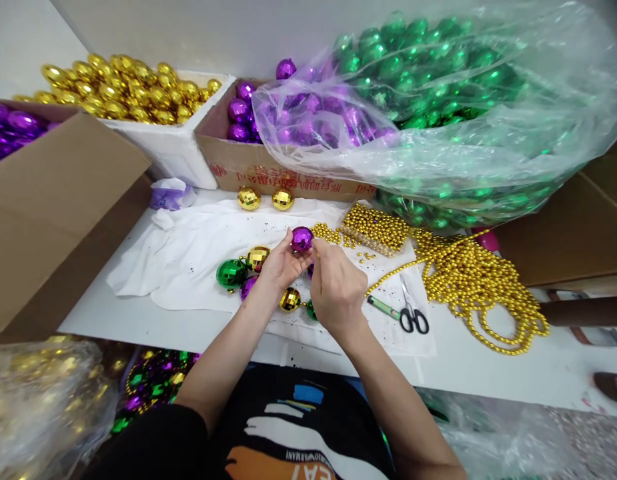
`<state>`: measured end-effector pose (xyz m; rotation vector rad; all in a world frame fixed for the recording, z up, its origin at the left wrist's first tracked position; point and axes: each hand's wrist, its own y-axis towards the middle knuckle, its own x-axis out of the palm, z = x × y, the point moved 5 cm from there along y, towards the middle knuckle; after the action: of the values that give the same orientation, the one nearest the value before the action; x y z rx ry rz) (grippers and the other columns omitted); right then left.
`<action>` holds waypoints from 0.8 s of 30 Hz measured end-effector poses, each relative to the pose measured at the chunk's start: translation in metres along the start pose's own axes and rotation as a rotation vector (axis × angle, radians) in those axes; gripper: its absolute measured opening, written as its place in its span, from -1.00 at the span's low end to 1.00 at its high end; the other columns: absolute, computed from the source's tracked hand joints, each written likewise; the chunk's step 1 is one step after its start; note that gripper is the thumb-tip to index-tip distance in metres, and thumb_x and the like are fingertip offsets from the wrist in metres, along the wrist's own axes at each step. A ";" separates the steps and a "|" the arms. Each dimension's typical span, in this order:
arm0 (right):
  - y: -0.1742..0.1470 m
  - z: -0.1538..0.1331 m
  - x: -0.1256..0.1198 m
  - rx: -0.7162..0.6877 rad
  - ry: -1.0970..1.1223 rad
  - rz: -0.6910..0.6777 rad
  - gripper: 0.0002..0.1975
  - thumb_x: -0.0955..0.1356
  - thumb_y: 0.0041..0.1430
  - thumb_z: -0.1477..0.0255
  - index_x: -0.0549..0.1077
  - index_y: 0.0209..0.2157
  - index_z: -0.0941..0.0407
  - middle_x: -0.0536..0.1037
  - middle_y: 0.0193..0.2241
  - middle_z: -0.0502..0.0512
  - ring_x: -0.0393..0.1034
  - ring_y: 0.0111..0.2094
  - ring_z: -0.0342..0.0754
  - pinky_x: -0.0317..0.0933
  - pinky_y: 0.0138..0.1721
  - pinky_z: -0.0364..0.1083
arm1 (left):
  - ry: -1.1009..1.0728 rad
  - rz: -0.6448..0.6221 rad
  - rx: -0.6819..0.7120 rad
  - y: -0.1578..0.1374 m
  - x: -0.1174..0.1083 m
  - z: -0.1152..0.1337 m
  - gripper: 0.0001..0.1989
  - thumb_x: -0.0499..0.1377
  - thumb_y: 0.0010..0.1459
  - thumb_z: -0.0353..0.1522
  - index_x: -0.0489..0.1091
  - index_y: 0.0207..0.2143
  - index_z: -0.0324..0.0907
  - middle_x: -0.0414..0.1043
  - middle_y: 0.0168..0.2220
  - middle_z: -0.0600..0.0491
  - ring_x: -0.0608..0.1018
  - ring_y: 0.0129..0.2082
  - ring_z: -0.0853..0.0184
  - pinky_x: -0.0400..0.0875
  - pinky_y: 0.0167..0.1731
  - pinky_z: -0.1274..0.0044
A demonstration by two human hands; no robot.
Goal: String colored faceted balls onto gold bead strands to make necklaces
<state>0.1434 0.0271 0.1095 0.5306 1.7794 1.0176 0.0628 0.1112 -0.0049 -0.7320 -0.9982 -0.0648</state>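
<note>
My left hand (279,265) grips a shiny purple ball (302,239) between thumb and fingers, above the white cloth. Close against the ball's right side, my right hand (338,283) is closed in a pinch; what sits in its fingertips is hidden. Around my hands lie a green ball (231,273), a gold ball (258,258) and another gold ball (289,300), with small gold beads between some of them. A further purple ball (247,287) is partly covered by my left forearm. Two loose gold balls, one of them a faceted gold ball (249,198), rest farther back.
Scissors (412,310) and a green-handled cutter (383,307) lie right of my hands. Beyond are a box of gold beads (375,227) and piled gold bead strings (478,293). Cartons, including a brown box (53,220), and a plastic bag of green balls (428,73) line the back and left.
</note>
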 end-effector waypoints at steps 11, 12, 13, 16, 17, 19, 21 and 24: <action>-0.010 0.003 0.011 -0.009 0.017 0.047 -0.79 0.23 0.32 0.62 0.41 -0.07 0.25 0.63 -0.31 0.20 0.53 -0.27 -0.10 0.32 -0.24 -0.17 | -0.013 -0.028 0.046 0.006 -0.002 0.001 -0.70 0.04 0.36 -0.24 0.38 -0.32 -0.26 0.51 -0.48 -0.01 0.56 -0.53 0.37 0.52 -0.40 0.54; -0.011 0.004 0.010 -0.003 0.026 0.048 -0.79 0.23 0.32 0.63 0.41 -0.07 0.25 0.63 -0.30 0.20 0.53 -0.27 -0.10 0.32 -0.24 -0.17 | -0.013 -0.029 0.053 0.005 -0.002 0.001 -0.70 0.04 0.36 -0.24 0.38 -0.33 -0.26 0.51 -0.49 0.00 0.56 -0.53 0.37 0.53 -0.39 0.54; -0.011 0.004 0.010 0.007 0.034 0.049 -0.78 0.23 0.32 0.63 0.41 -0.06 0.24 0.63 -0.31 0.19 0.53 -0.27 -0.11 0.31 -0.24 -0.17 | -0.014 -0.033 0.061 0.005 -0.002 0.001 -0.70 0.05 0.35 -0.24 0.38 -0.34 -0.26 0.50 -0.49 0.00 0.56 -0.53 0.37 0.53 -0.38 0.53; -0.010 0.006 0.009 0.041 0.054 0.053 -0.76 0.23 0.32 0.63 0.41 -0.05 0.20 0.62 -0.34 0.14 0.52 -0.32 -0.12 0.29 -0.27 -0.18 | -0.010 -0.059 0.082 0.003 -0.001 0.002 -0.72 0.11 0.32 -0.23 0.40 -0.36 -0.25 0.50 -0.49 0.01 0.57 -0.50 0.35 0.55 -0.35 0.50; -0.011 0.006 0.009 0.047 0.055 0.053 -0.76 0.23 0.32 0.62 0.41 -0.05 0.19 0.61 -0.36 0.12 0.51 -0.34 -0.13 0.29 -0.28 -0.18 | -0.007 -0.067 0.086 0.002 -0.001 0.002 -0.73 0.12 0.31 -0.23 0.41 -0.36 -0.25 0.51 -0.48 0.00 0.57 -0.49 0.34 0.55 -0.34 0.50; -0.012 0.006 0.011 0.048 0.048 0.040 -0.77 0.23 0.32 0.61 0.41 -0.06 0.18 0.61 -0.37 0.12 0.50 -0.36 -0.12 0.27 -0.31 -0.17 | 0.005 -0.073 0.083 0.000 0.000 0.001 -0.74 0.15 0.29 -0.22 0.43 -0.35 -0.25 0.52 -0.47 0.00 0.57 -0.49 0.36 0.54 -0.33 0.51; -0.015 0.006 0.018 0.048 0.035 0.009 -0.78 0.23 0.33 0.59 0.42 -0.06 0.18 0.61 -0.37 0.13 0.49 -0.35 -0.11 0.26 -0.31 -0.16 | 0.007 -0.062 0.081 -0.001 0.002 -0.001 -0.75 0.19 0.26 -0.23 0.43 -0.35 -0.25 0.52 -0.46 0.01 0.56 -0.50 0.38 0.54 -0.31 0.51; -0.020 0.014 0.033 0.089 0.035 -0.053 -0.75 0.18 0.35 0.56 0.45 -0.10 0.18 0.60 -0.38 0.15 0.47 -0.36 -0.10 0.23 -0.33 -0.15 | -0.006 -0.038 0.101 -0.005 0.005 0.000 -0.80 0.22 0.24 -0.28 0.44 -0.36 -0.25 0.52 -0.46 0.04 0.57 -0.46 0.38 0.54 -0.21 0.50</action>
<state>0.1439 0.0454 0.0731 0.5207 1.8671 0.9196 0.0641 0.1091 0.0019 -0.6208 -1.0137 -0.0449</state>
